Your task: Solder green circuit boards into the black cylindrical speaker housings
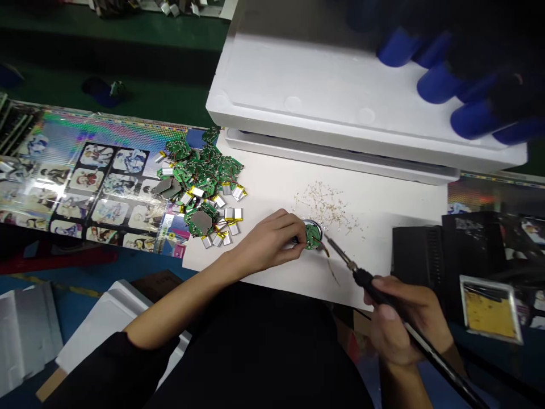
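Observation:
My left hand (279,236) is closed at the left edge of a small round green circuit board (313,235), its fingertips pinched there. The board sits in a round, shiny-rimmed part on white paper, and thin wires (331,270) trail from it toward me. In my right hand (411,318) is a soldering iron (340,253), gripped like a pen. Its tip points up and left, close to the board's right edge; I cannot tell whether it touches. Left of my left hand lies a heap of green circuit boards (202,170) with small silver battery cells (233,214) wired to them.
Small tan bits (327,204) are scattered behind the board. A white foam box (298,91) stands at the back, with blue cylinders (438,82) on it. At right are a black box (415,261) and a tray with a yellow pad (489,312). Picture-printed sheeting (97,176) covers the left.

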`<state>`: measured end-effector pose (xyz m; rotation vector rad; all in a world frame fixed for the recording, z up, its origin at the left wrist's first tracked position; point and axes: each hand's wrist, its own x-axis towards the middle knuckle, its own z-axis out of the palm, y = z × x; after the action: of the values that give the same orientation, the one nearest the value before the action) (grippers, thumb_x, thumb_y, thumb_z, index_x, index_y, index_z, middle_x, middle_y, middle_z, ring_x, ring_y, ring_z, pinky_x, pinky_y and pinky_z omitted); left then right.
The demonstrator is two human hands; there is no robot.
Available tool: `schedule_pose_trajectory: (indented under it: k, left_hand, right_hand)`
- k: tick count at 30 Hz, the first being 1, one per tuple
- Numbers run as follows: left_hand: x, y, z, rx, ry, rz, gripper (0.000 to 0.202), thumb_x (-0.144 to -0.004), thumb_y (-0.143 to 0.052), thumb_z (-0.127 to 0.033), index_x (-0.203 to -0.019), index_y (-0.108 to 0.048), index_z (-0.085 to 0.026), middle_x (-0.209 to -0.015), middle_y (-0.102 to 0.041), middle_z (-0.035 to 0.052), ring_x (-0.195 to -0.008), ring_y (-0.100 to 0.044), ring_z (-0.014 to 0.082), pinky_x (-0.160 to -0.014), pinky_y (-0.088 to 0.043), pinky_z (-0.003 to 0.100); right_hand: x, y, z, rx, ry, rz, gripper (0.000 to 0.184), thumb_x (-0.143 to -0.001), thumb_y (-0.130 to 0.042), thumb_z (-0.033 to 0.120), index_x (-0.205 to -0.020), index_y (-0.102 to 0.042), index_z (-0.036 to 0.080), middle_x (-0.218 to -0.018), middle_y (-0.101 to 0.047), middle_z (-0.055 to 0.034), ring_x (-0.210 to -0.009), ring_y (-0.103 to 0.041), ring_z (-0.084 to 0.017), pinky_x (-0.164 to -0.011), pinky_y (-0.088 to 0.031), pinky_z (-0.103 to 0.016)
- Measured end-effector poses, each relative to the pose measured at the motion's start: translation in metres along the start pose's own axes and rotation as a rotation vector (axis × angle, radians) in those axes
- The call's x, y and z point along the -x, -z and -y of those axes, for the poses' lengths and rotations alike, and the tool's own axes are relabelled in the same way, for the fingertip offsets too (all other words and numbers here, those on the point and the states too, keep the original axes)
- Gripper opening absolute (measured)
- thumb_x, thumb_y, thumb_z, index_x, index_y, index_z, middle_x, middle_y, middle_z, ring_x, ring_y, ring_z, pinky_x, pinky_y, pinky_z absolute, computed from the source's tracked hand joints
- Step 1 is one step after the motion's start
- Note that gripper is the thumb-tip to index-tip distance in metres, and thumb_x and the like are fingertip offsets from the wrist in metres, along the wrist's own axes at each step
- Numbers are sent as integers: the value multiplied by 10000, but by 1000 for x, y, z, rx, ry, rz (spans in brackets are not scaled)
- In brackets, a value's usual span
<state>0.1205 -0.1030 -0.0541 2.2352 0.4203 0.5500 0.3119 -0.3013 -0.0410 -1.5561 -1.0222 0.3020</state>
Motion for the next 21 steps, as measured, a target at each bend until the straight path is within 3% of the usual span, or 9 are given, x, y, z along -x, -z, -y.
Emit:
schedule_pose_trajectory:
  k: [5, 21]
  left_hand:
    - [-1, 2, 0, -2, 9, 20, 84, -1030, -605, -185, -988, -677, -195, -1049, -743, 70, -1005, -660, 213, -949, -529, 362]
    - [-3, 6, -4, -31, 22, 54, 106, -1036, -596, -198, -981, -686, -188, -1045, -743, 78, -978, -649, 217, -927, -526, 363]
  right_hand:
    - [6, 9, -3, 198, 211, 129, 127, -877, -747, 206, -993, -783, 242, -782, -784, -10, -670, -773, -197, -585, -637, -297]
    - [1, -1, 3, 277, 243, 203, 95, -902, -700, 208, -984, -732, 243, -784, -795, -3, -674, -780, -208, -631, -665, -331]
